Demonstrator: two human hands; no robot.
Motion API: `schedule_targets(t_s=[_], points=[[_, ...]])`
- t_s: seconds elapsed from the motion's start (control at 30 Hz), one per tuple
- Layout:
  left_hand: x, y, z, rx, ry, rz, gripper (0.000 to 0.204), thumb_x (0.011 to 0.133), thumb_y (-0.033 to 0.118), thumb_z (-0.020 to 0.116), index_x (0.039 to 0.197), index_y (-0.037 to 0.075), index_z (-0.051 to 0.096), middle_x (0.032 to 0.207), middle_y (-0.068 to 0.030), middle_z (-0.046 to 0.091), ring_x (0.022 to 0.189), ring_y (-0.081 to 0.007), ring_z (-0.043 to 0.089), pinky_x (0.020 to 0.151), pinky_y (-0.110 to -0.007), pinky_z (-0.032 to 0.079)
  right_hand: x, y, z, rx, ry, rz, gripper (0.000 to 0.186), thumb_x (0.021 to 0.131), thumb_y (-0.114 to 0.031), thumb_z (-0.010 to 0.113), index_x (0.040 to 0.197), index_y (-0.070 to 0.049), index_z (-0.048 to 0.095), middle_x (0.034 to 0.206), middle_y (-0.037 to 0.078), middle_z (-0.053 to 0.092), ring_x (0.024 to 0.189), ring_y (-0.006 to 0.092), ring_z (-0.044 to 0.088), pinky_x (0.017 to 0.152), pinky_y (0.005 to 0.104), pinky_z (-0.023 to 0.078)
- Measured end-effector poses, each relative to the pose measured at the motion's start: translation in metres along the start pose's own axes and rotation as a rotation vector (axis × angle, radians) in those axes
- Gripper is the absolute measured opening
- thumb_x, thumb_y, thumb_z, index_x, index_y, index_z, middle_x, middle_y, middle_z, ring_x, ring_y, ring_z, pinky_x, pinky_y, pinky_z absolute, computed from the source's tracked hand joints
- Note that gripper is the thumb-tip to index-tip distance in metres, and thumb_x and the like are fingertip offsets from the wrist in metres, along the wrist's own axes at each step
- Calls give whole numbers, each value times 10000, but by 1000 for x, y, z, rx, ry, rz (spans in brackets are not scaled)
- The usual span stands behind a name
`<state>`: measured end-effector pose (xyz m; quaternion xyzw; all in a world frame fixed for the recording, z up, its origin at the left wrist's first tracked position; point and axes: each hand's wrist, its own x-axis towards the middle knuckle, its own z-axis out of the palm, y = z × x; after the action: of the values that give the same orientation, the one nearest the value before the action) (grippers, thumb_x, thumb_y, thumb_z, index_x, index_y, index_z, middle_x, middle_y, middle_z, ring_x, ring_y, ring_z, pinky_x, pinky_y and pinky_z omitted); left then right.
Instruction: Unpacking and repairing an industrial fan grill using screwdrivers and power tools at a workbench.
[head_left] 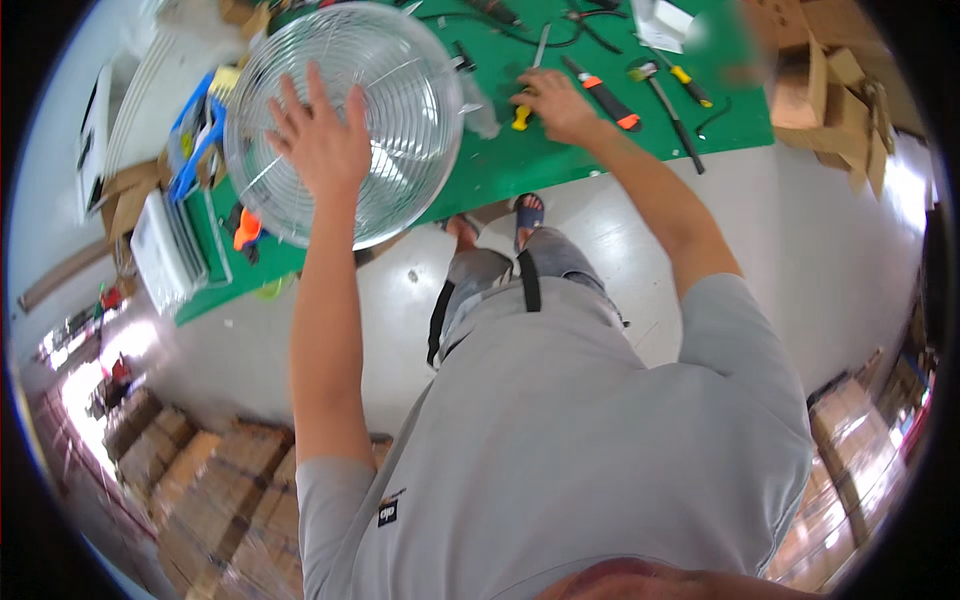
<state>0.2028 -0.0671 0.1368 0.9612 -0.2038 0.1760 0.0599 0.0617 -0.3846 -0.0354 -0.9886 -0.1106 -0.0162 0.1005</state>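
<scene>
A large round fan guard [415,120] with concentric rings and a clear rim lies on the green table. My left hand [325,145] rests over it, fingers spread, holding nothing. To the right of it, my right hand [560,105] has its fingers closed around a screwdriver lying at the table. Its yellow handle [521,118] sticks out below the fingers, and the metal shaft points away above them. A crumpled clear plastic bag [482,110] lies between the guard and my right hand.
Right of my right hand lie an orange-and-black tool [605,95], a hammer [668,110] and another yellow-handled screwdriver [690,85]. Cables and pliers are farther back. Cardboard boxes [830,110] stand off the right end. Stacked white panels [165,255] and blue-framed items [200,135] are at left.
</scene>
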Motion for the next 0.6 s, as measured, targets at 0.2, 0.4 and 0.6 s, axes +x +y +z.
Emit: schedule_targets(t_s=[0.2,0.4,0.6], points=[[0,1,-1,-8,-2,-4,749,1008,651,384,1603,198,333,1650,-206,267,1523,-481,190,1202,-671,116,-23,52,-8,127,304,426,455,834,-134,753,1276,-181,654,1349,73,575,1281,339,519,1066,487,433],[1,3,0,-40,11,11,758,1007,662,374,1607,202,326,1656,-202,260,1527,-478,188,1203,-671,109,-74,85,1,24,439,734,381,878,-219,737,1244,-148,660,1226,103,630,1199,360,562,1004,497,470],[-5,-1,-1,39,-16,-20,702,1019,593,441,1615,247,312,1670,-162,261,1532,-439,213,1213,-645,135,-100,88,26,32,541,919,345,890,-235,725,1211,-132,653,1209,131,629,1143,375,579,958,512,479]])
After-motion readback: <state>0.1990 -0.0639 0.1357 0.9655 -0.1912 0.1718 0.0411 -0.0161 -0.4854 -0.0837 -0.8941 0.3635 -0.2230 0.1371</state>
